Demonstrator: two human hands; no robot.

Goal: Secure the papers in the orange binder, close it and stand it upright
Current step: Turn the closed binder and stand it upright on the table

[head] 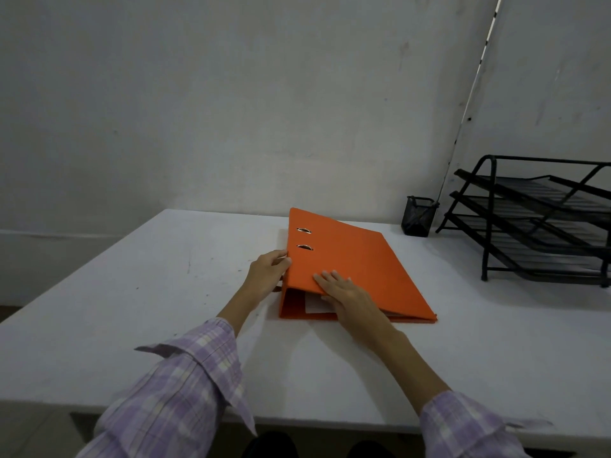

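Observation:
The orange binder (360,259) lies flat on the white table (165,292), its cover closed and its spine on the left. White papers (317,305) show inside at the near end. My left hand (269,274) grips the spine edge, fingers curled over the top corner. My right hand (344,295) rests on the cover near the front edge, fingers spread on top and the thumb under the cover by the papers. Two metal slots (304,239) show through the cover near the spine.
A black mesh pen cup (418,216) stands at the back of the table, right of the binder. A black three-tier wire paper tray (542,219) fills the far right. A grey wall rises directly behind the table.

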